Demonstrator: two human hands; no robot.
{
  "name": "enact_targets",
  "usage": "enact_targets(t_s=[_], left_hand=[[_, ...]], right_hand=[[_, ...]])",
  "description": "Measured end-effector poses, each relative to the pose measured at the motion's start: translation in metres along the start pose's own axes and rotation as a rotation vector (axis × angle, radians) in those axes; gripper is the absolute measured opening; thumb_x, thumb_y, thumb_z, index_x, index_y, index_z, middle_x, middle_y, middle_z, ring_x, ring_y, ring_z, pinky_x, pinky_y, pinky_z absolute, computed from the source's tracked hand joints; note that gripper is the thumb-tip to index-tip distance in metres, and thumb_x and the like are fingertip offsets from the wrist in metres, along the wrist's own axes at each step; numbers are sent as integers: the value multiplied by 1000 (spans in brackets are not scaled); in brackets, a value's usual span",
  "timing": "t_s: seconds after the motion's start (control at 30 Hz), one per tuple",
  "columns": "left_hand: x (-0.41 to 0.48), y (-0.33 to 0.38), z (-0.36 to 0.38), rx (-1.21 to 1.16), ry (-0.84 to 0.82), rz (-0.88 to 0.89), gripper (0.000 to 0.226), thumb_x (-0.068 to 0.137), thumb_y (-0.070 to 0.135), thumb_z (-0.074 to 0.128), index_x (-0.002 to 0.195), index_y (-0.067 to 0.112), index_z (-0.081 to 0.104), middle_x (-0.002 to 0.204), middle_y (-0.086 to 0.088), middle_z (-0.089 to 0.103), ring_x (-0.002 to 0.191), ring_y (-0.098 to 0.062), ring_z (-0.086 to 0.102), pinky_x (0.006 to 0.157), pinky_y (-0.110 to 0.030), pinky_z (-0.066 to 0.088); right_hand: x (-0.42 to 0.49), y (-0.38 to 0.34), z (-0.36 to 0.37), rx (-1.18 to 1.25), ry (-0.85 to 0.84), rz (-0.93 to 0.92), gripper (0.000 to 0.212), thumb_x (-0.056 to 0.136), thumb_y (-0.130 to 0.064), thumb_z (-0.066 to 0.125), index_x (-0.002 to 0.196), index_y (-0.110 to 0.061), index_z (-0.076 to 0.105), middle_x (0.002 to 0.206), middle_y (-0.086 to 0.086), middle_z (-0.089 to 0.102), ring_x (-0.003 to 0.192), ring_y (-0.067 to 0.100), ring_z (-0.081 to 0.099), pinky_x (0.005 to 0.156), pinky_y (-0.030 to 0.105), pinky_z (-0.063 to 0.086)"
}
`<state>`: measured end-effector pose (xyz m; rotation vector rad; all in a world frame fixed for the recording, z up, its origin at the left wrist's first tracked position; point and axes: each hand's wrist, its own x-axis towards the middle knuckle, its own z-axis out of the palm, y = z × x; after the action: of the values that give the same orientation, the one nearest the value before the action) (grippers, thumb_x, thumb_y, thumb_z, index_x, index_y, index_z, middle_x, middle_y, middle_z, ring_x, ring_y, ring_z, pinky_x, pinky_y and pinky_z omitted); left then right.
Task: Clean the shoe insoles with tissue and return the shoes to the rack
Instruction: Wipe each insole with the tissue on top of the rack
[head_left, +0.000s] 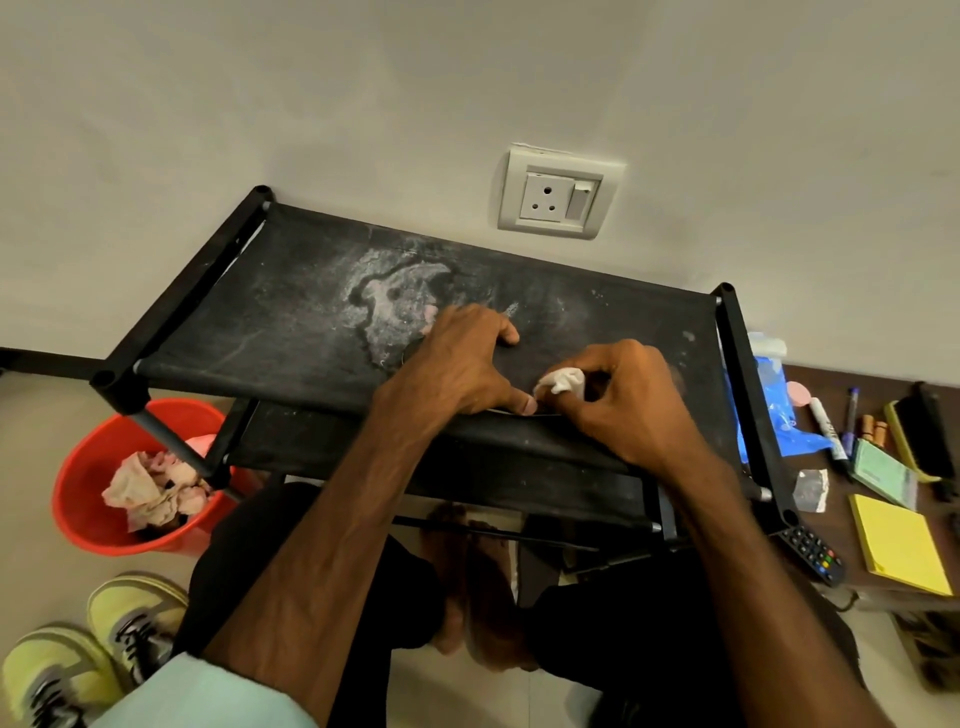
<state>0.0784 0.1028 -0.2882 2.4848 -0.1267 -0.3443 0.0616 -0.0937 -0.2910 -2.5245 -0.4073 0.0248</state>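
Note:
A dusty black fabric shoe rack (291, 312) stands against the wall. My left hand (457, 364) lies on its top shelf, with fingers and thumb curled across a dark flat insole (517, 413). Only the insole's thin near edge shows clearly. Just to the right, my right hand (628, 400) pinches a crumpled white tissue (563, 381) against that insole. A pair of yellow-green sneakers (93, 649) sits on the floor at the lower left.
A red bucket (88, 499) with used tissues stands left of the rack. To the right, a low brown surface holds a blue bag (774, 410), markers, a brush, yellow sticky notes (898, 551) and a remote. A wall socket (558, 195) is above the rack.

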Motion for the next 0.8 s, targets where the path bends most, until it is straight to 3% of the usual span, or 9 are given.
enact_targets(t_s=[0.17,0.3,0.47,0.8], left_hand=[[1,-1,0,-11,-18,6,88,61,46,94,138,22,58,141,1,56,130,-19,50,109,-41,44],[-1,-4,4,-26,1,1,86,58,46,95,134,24,61,136,3,57,125,-16,51,103,-34,45],[1,-2,3,-28,-5,-15,84,57,48,95,131,27,60,136,5,54,128,-17,47,107,-40,44],[0,-2,0,8,-21,-1,86,60,47,94,136,25,59,138,4,55,127,-18,49,107,-40,44]], right_hand=[[15,-7,13,3,53,5,11,83,-27,76,92,-30,81,77,-5,75,64,8,67,62,44,60],[3,-3,5,0,-64,-4,11,84,-24,77,90,-32,82,77,-7,76,65,9,68,62,44,59],[-7,7,-14,-32,-168,45,10,83,-29,81,91,-36,82,84,-15,77,75,1,71,72,35,62],[11,-5,9,-66,82,103,13,84,-31,72,92,-33,82,79,-9,76,68,7,69,65,38,61]])
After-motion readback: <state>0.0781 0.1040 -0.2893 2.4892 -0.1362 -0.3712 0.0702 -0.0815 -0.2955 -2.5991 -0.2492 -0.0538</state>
